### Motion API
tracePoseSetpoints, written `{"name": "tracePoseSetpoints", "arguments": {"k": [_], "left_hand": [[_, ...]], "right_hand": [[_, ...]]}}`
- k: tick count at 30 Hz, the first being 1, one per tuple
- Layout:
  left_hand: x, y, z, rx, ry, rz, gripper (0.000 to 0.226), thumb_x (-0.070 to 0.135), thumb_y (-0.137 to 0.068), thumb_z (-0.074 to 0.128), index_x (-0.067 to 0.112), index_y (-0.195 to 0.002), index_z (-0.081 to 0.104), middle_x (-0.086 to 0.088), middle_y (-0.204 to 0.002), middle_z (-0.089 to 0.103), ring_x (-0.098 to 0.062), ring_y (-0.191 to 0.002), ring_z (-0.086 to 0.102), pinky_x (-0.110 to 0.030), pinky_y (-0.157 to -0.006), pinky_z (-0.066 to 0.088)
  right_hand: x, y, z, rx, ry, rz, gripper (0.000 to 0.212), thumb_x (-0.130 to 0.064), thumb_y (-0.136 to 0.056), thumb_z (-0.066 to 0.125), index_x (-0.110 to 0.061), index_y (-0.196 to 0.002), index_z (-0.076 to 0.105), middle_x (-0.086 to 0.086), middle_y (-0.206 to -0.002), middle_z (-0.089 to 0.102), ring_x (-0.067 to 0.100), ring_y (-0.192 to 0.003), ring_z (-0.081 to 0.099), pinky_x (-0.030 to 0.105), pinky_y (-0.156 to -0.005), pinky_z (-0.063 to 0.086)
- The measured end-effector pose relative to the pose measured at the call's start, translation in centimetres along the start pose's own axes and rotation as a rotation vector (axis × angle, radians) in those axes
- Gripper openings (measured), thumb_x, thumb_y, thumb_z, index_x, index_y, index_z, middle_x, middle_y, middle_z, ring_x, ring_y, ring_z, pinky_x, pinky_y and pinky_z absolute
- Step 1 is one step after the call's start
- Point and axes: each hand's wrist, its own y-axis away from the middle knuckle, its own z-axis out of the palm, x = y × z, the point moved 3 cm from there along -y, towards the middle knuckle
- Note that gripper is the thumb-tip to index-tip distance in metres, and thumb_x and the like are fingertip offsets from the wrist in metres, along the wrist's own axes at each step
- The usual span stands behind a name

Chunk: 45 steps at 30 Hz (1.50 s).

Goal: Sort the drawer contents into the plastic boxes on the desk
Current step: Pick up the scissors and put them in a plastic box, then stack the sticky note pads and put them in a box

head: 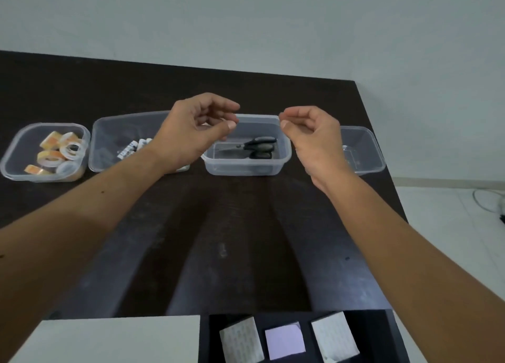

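A dark desk (240,226) carries four clear plastic boxes (247,168) in a row.

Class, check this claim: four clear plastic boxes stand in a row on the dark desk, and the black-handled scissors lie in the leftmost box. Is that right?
Not quite. The head view shows the black-handled scissors in the third clear plastic box from the left; the leftmost box holds rolls of tape. The rest stands.
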Motion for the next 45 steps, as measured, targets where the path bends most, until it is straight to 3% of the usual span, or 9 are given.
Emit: {"name": "tracePoseSetpoints", "arguments": {"k": [6,13,17,24,28,33,39,42,45], "left_hand": [[2.0,3.4,4.4,-0.059,0.095,0.049,0.029,0.006,-0.096,0.075,0.014,-0.123,0.070,-0.006,-0.113,0.076,-0.017,-0.109,0.074,-0.037,-0.095,0.063],[1.3,11.0,10.0,-0.070,0.234,-0.015,0.030,0.011,-0.091,0.080,0.018,-0.118,0.072,-0.006,-0.110,0.077,-0.018,-0.107,0.073,-0.048,-0.102,0.059],[0.6,16.0,13.0,-0.053,0.266,-0.062,0.031,0.018,-0.088,0.084,0.017,-0.117,0.073,-0.005,-0.107,0.078,-0.017,-0.102,0.073,-0.048,-0.102,0.059],[-0.7,24.3,17.5,-0.041,0.299,-0.131,0.034,0.010,-0.086,0.078,0.010,-0.120,0.071,-0.011,-0.109,0.077,-0.017,-0.100,0.072,-0.029,-0.098,0.059],[-2.4,29.7,20.5,-0.050,0.233,-0.181,0.031,0.010,-0.088,0.079,0.019,-0.117,0.073,-0.005,-0.108,0.079,-0.020,-0.100,0.074,-0.032,-0.096,0.059],[-5.3,33.4,22.8,-0.095,0.077,-0.276,0.035,0.013,-0.087,0.085,0.026,-0.118,0.075,0.005,-0.111,0.078,-0.020,-0.103,0.075,-0.041,-0.097,0.061],[-7.9,34.0,22.3,-0.045,-0.144,-0.358,0.048,0.027,-0.079,0.092,0.041,-0.119,0.072,0.021,-0.110,0.069,-0.005,-0.093,0.064,-0.030,-0.092,0.059],[-8.0,33.5,22.9,-0.075,-0.257,-0.266,0.055,0.028,-0.078,0.093,0.040,-0.126,0.068,0.019,-0.125,0.062,-0.005,-0.115,0.055,-0.022,-0.098,0.048],[-8.8,33.5,23.1,-0.118,-0.335,-0.312,0.065,0.031,-0.077,0.093,0.036,-0.136,0.065,0.013,-0.143,0.053,-0.011,-0.142,0.034,-0.031,-0.118,0.031]], "right_hand": [[0.9,5.2,-3.3,-0.118,-0.111,-0.020,0.018,-0.006,-0.094,0.077,-0.016,-0.108,0.074,0.007,-0.108,0.080,0.020,-0.107,0.077,0.043,-0.099,0.061],[4.7,13.1,-8.5,-0.177,-0.263,0.039,0.020,0.001,-0.095,0.072,-0.004,-0.113,0.071,0.024,-0.109,0.076,0.028,-0.102,0.078,0.036,-0.091,0.063],[8.0,17.5,-11.1,-0.245,-0.280,0.066,0.024,0.001,-0.094,0.073,-0.005,-0.117,0.071,0.016,-0.110,0.079,0.031,-0.105,0.077,0.037,-0.091,0.062],[13.6,24.4,-14.1,-0.322,-0.275,0.136,0.032,0.001,-0.091,0.077,-0.007,-0.121,0.071,0.012,-0.113,0.079,0.028,-0.106,0.077,0.033,-0.091,0.061],[18.1,28.0,-15.3,-0.368,-0.118,0.181,0.034,-0.001,-0.088,0.082,-0.009,-0.120,0.073,0.005,-0.112,0.080,0.019,-0.107,0.076,0.034,-0.099,0.060],[22.2,29.7,-15.7,-0.413,0.315,0.153,0.039,-0.016,-0.086,0.087,-0.027,-0.121,0.074,-0.016,-0.124,0.072,0.003,-0.119,0.065,0.032,-0.111,0.051],[23.8,29.3,-14.2,-0.453,0.665,0.065,0.067,-0.008,-0.085,0.085,-0.024,-0.145,0.059,-0.006,-0.153,0.049,0.018,-0.141,0.044,0.022,-0.114,0.029],[24.4,29.3,-13.8,-0.468,0.776,0.040,0.075,-0.005,-0.088,0.081,-0.022,-0.154,0.050,-0.005,-0.154,0.045,0.021,-0.142,0.039,0.024,-0.117,0.028],[24.4,29.4,-13.7,-0.451,0.792,0.069,0.082,-0.007,-0.086,0.084,-0.021,-0.156,0.044,-0.002,-0.150,0.039,0.023,-0.138,0.040,0.033,-0.118,0.036]]}}
